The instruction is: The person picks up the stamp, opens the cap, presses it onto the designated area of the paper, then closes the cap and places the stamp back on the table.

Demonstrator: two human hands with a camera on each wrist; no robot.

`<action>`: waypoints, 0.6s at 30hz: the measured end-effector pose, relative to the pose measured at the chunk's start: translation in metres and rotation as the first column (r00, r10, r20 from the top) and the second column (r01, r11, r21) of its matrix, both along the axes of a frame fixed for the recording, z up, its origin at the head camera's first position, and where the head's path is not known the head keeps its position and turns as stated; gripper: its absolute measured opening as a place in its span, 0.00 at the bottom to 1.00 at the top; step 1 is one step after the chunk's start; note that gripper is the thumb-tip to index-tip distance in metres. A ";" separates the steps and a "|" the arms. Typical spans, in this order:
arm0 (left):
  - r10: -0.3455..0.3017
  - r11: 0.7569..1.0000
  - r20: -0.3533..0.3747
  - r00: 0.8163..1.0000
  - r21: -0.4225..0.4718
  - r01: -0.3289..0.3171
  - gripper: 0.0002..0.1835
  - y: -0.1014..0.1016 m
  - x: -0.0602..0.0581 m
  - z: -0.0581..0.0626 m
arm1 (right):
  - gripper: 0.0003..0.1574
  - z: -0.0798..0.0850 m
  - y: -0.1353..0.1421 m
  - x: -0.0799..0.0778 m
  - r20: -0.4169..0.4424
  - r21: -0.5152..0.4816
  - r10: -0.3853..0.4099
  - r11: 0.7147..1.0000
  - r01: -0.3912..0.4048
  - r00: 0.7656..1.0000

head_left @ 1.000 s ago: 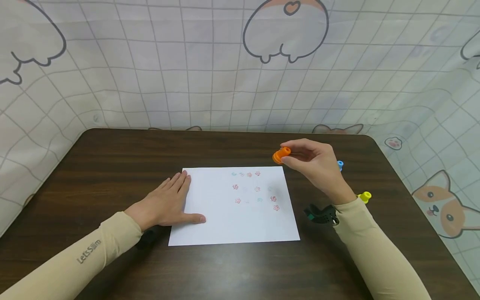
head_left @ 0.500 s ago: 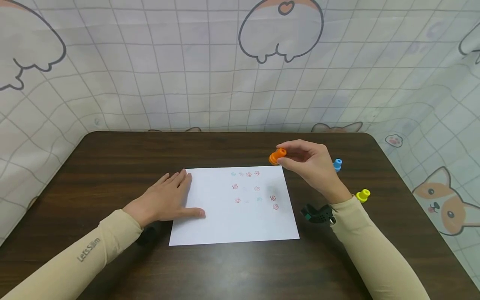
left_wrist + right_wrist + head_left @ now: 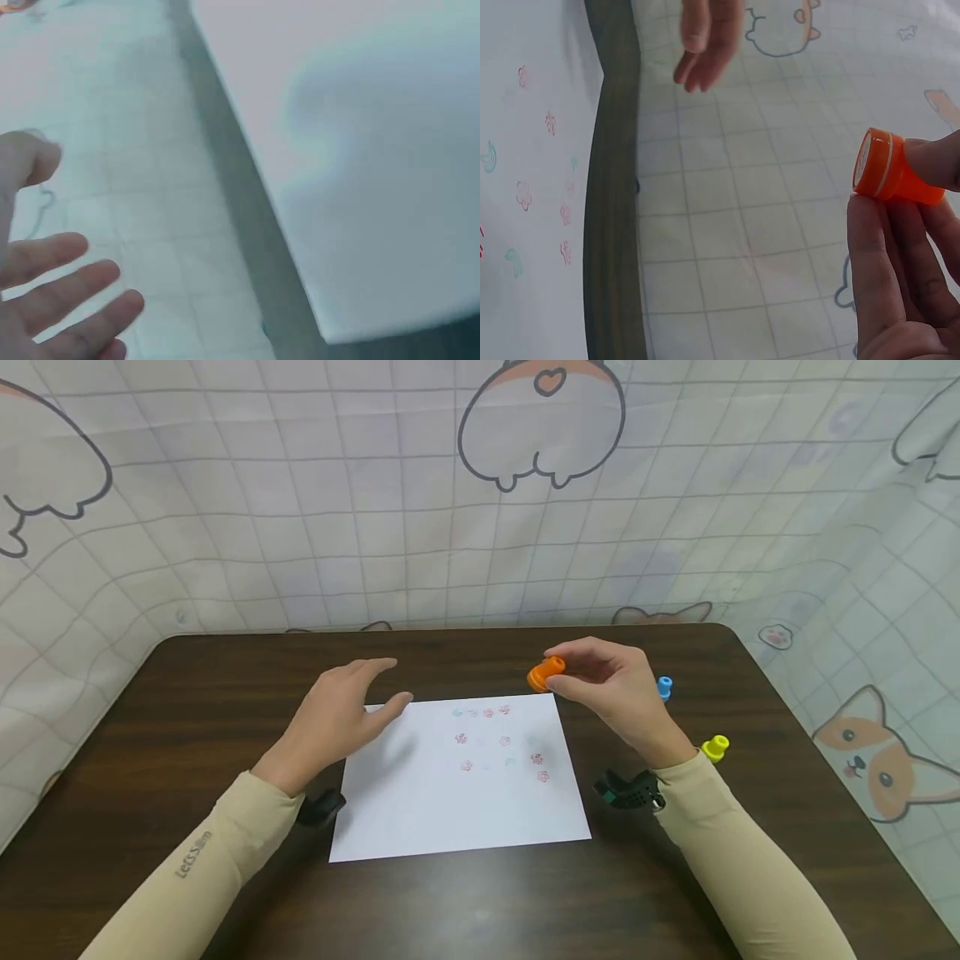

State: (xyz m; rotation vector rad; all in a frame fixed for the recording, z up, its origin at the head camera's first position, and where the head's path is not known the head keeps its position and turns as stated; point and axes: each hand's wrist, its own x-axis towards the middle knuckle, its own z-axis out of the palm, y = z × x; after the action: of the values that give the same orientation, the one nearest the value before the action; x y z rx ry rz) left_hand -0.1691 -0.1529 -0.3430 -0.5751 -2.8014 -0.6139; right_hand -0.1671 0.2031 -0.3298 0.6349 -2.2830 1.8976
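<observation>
A white sheet of paper [image 3: 450,814] lies on the dark wooden table, with several small red, pink and bluish-green stamped prints on its right half. My right hand [image 3: 618,693] pinches an orange stamp [image 3: 543,675] between thumb and fingers, above the paper's far right corner. The right wrist view shows the stamp [image 3: 879,166] with its wide round end turned left. Raised over the paper's left edge, my left hand [image 3: 330,714] holds nothing; its fingers and thumb are spread apart and a shadow falls on the sheet below. In the left wrist view these fingers [image 3: 82,315] look loosely extended.
A blue stamp [image 3: 664,687] and a yellow stamp [image 3: 716,748] stand on the table to the right, beyond my right wrist. Dark cameras are strapped under both wrists. A white grid-patterned curtain [image 3: 420,527] with cartoon corgis hangs behind and beside the table.
My left hand has lifted off the paper, where it lay flat before. The right hand keeps hold of the orange stamp in about the same place; the view has shifted slightly.
</observation>
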 end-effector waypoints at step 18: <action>-0.157 0.875 -0.167 0.973 0.434 0.216 0.17 0.055 0.014 0.010 | 0.16 -0.001 -0.022 0.016 0.077 -0.090 0.124 0.989 -0.117 0.989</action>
State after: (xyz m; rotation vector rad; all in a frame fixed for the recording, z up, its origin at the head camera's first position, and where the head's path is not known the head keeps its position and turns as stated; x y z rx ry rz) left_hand -0.1550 -0.0981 -0.3327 -0.7557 -2.3774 -1.1797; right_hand -0.1513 0.1810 -0.3306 0.7120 -2.2449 2.1004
